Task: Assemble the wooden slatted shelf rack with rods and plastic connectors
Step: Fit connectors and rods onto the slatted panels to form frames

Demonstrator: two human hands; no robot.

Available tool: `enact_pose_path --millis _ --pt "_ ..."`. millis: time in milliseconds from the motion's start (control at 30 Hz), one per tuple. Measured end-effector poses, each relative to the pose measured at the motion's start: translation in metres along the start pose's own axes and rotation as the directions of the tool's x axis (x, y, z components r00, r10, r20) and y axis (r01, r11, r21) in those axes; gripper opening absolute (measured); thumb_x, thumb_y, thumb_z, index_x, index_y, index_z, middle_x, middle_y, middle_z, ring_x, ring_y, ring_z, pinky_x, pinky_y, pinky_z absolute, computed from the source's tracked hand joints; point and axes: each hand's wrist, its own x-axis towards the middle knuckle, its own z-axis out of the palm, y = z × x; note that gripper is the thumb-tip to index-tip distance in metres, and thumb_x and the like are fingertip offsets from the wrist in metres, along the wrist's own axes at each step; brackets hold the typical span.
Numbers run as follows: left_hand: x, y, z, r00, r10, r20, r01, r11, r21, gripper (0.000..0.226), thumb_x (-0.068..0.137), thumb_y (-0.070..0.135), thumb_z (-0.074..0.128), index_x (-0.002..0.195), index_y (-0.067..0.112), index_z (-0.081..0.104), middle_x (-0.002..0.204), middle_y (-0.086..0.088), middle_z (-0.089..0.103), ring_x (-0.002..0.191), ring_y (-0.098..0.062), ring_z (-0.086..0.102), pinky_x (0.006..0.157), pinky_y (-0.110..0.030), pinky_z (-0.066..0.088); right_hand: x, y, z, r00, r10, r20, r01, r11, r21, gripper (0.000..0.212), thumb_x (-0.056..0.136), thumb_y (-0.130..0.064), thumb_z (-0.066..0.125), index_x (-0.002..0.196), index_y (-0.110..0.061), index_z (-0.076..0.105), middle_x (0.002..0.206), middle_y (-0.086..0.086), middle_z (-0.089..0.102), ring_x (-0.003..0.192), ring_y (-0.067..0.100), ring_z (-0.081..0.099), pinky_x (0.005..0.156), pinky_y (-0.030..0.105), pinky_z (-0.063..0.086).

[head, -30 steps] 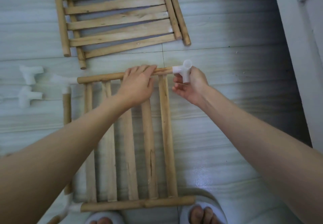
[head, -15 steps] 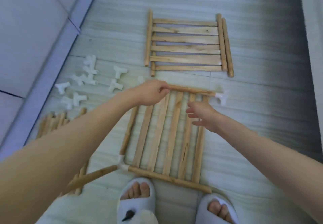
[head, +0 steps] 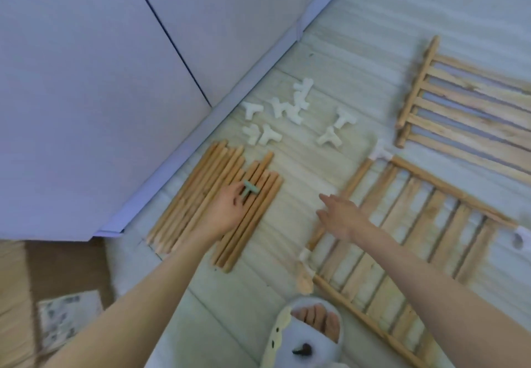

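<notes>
A pile of loose wooden rods (head: 184, 203) lies on the floor at the left. My left hand (head: 227, 209) rests on it, its fingertips touching a small greenish T-shaped piece (head: 250, 190) that lies on the rods. My right hand (head: 342, 215) hovers open, fingers spread, beside the left side rod of the near slatted panel (head: 431, 224). White plastic connectors sit on that panel's corners (head: 379, 153). Several loose white connectors (head: 290, 106) lie beyond the rods. A second slatted panel (head: 474, 117) lies at the far right.
A white cabinet front (head: 115, 80) with a low plinth runs along the left, close to the rod pile. A cardboard box (head: 57, 295) stands at the bottom left. My foot in a white slipper (head: 304, 336) is beside the near panel.
My view has swung left. My left hand left the panel's top rod and moved onto the rod pile. My right hand let go of the corner connector and now hovers open.
</notes>
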Motion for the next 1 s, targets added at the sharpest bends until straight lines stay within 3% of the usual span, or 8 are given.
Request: enact_pose_path --millis 100,200,267,433,600,767,867,1000 --pt "0.023 -0.044 -0.015 0.995 -0.080 -0.065 0.089 0.985 0.146 0.059 0.091 -0.002 0.037 0.147 0.010 0.023 0.142 -0.011 0.039 0.124 -0.026 0.044 0.102 -0.035 0.039 0.026 -0.001 0.025 1.000 -0.010 0.027 0.015 0.983 -0.185 0.055 0.101 -0.039 0.023 0.150 -0.028 0.003 0.159 0.002 -0.007 0.145 0.025 -0.006 0.116 0.049 0.007" --pt "0.057 -0.076 -0.031 0.987 -0.108 -0.119 0.137 0.954 0.267 0.074 0.085 -0.005 0.042 0.149 0.008 0.009 0.153 -0.017 0.015 0.140 -0.031 0.018 0.114 -0.044 0.022 0.041 0.000 0.038 0.996 -0.044 0.073 0.064 0.949 -0.308 0.055 0.100 -0.041 0.023 0.150 -0.032 0.001 0.158 0.000 -0.013 0.145 0.023 -0.011 0.115 0.051 0.001" --pt "0.079 -0.092 -0.039 0.975 -0.174 -0.136 0.211 0.918 0.336 0.075 0.088 0.001 0.047 0.149 0.006 0.004 0.154 -0.020 0.010 0.140 -0.033 0.015 0.114 -0.046 0.019 0.046 0.003 0.043 0.993 -0.057 0.108 0.089 0.940 -0.329 0.055 0.100 -0.042 0.023 0.150 -0.033 0.001 0.157 0.000 -0.016 0.145 0.022 -0.011 0.115 0.050 0.001" --pt "0.118 -0.112 -0.042 0.963 -0.208 -0.170 0.261 0.873 0.413 0.062 0.084 0.000 0.055 0.139 0.000 0.027 0.137 -0.029 0.032 0.120 -0.043 0.037 0.097 -0.047 0.038 0.053 0.007 0.046 0.987 -0.079 0.140 0.121 0.938 -0.325 0.055 0.100 -0.043 0.024 0.150 -0.032 0.002 0.156 0.000 -0.021 0.145 0.021 -0.014 0.115 0.049 -0.001" --pt "0.134 -0.119 -0.040 0.950 -0.188 -0.249 0.282 0.857 0.431 0.039 0.082 -0.009 0.044 0.121 -0.013 0.044 0.133 -0.034 0.033 0.120 -0.045 0.034 0.096 -0.047 0.031 0.056 0.008 0.042 0.982 -0.052 0.181 0.096 0.965 -0.245 0.055 0.099 -0.043 0.027 0.150 -0.033 0.006 0.156 -0.004 -0.019 0.145 0.018 -0.014 0.114 0.051 -0.003" --pt "0.134 -0.102 -0.036 0.945 -0.140 -0.294 0.276 0.826 0.492 0.049 0.082 -0.008 0.049 0.127 -0.016 0.032 0.132 -0.035 0.031 0.116 -0.046 0.038 0.092 -0.045 0.037 0.054 0.002 0.033 0.983 -0.021 0.185 0.027 0.999 -0.034 0.055 0.100 -0.043 0.028 0.150 -0.031 0.008 0.158 -0.004 -0.009 0.145 0.017 -0.008 0.115 0.049 -0.004" --pt "0.129 -0.073 -0.036 0.939 0.015 -0.343 0.175 0.838 0.517 0.043 0.085 -0.004 0.045 0.126 -0.011 0.036 0.125 -0.030 0.041 0.111 -0.042 0.042 0.088 -0.046 0.039 0.047 -0.003 0.020 0.989 -0.013 0.150 0.004 0.998 0.060 0.054 0.100 -0.041 0.029 0.150 -0.027 0.011 0.159 -0.002 0.002 0.146 0.019 0.003 0.115 0.046 0.001" --pt "0.114 -0.004 -0.033 0.931 0.206 -0.302 -0.088 0.928 0.361 0.036 0.096 0.011 0.039 0.128 -0.003 0.040 0.117 -0.024 0.052 0.103 -0.036 0.051 0.083 -0.044 0.043 0.026 -0.017 -0.015 0.998 -0.001 0.056 -0.014 0.965 0.261 0.048 0.100 -0.037 0.035 0.145 -0.021 0.030 0.148 0.005 0.036 0.133 0.022 0.038 0.106 0.028 0.029"
